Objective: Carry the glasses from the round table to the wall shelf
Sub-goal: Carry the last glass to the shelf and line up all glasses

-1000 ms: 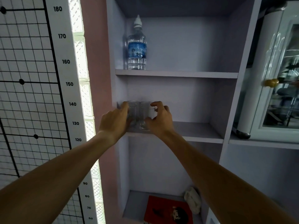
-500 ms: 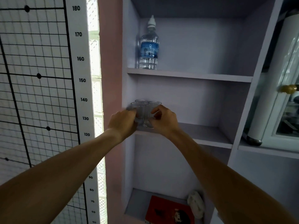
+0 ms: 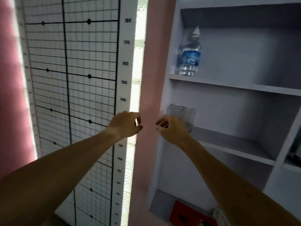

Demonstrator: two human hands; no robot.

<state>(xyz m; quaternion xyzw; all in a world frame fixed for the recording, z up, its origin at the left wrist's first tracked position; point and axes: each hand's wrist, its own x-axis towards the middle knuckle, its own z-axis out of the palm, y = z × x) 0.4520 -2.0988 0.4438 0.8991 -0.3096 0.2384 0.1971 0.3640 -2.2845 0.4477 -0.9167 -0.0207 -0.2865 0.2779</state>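
Both hands, left and right, hang loosely curled and empty. Clear cylindrical drinking glasses stand clustered at the left end of the pale wall shelf's middle board. Looks like this load's delivered; can't see the round table, so no idea what's left.

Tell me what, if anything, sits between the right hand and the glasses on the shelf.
Nothing visible does. The right hand is just in front of the glasses, which stand at the left end of the middle shelf. The water bottle is one shelf up, out of the way.
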